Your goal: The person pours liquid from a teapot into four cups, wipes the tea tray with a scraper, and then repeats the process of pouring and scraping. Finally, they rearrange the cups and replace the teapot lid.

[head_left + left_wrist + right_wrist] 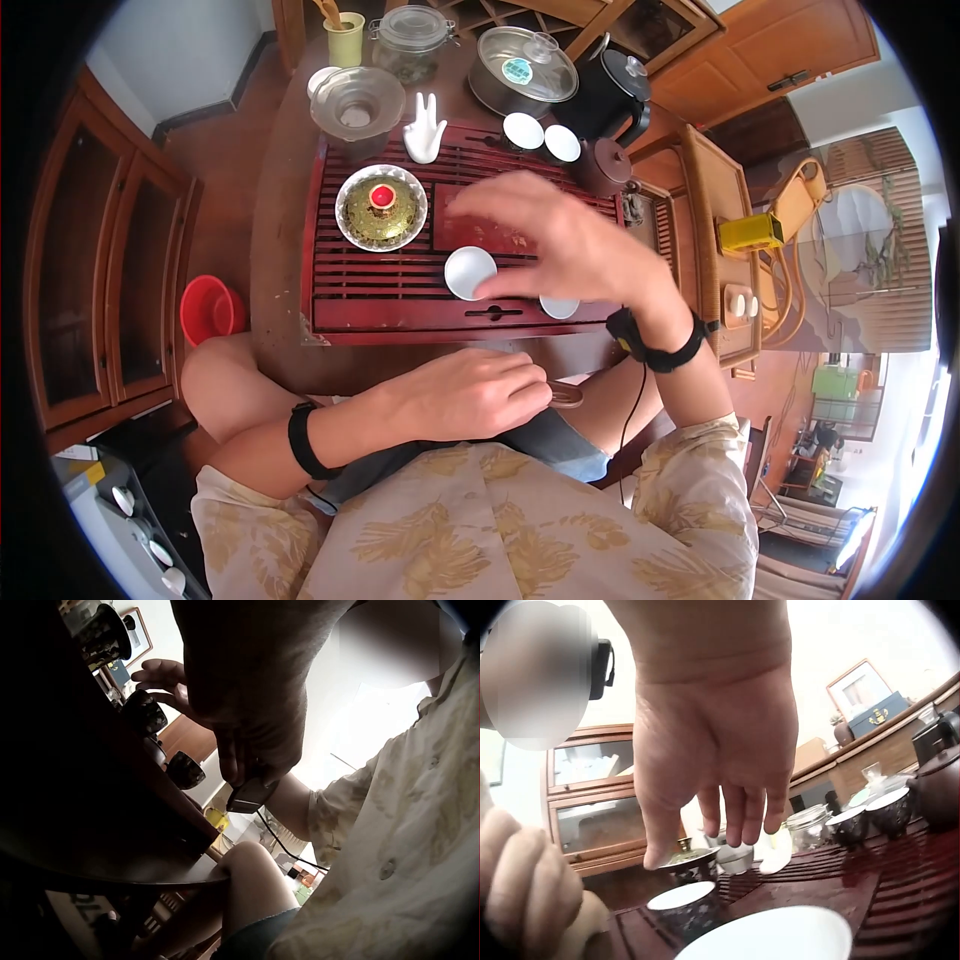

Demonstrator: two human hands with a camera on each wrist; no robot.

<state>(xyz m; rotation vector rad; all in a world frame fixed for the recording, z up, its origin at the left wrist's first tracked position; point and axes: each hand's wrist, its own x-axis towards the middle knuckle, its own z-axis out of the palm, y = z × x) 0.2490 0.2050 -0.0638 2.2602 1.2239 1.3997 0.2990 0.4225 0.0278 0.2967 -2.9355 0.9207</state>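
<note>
so the right hand is up over the red slatted tray, fingers stretched out loose and palm down, not gripping anything. the near cup, white inside with a dark patterned outside, sits on the tray right below its thumb. head view has the thumb overlapping the rim, but i honestly can't tell if they touch. another cup is partly tucked under the same hand, on the wrist side.

the left hand is lower, closer to the body than the tray, fingers curled and pinching a brown piece. one end pokes out past the fingertips toward the right arm's side. the rest of it is hidden so no clue on the full shape.

left of the right hand there's a dome-lidded bowl with a red knob on top. past the fingers you get a white hand figurine, then a strainer bowl off to the left of that. beyond the right hand's knuckles are two white-lined cups side by side, with a brown teapot just right of them.
</note>
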